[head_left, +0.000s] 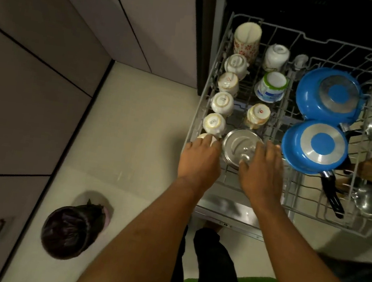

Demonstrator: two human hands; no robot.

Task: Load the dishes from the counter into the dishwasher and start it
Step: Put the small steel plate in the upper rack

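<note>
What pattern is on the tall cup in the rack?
The tall cup has red flower shapes on cream; head view.

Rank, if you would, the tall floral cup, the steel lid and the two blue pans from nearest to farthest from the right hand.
1. Steel lid, front centre, touched by the right hand.
2. Near blue pan, just to the hand's right.
3. Far blue pan, behind the near one.
4. Tall floral cup, back left corner.

left hand (200, 160) palm down, fingers bent downward; right hand (262, 173) palm down, fingers spread, relaxed
</note>
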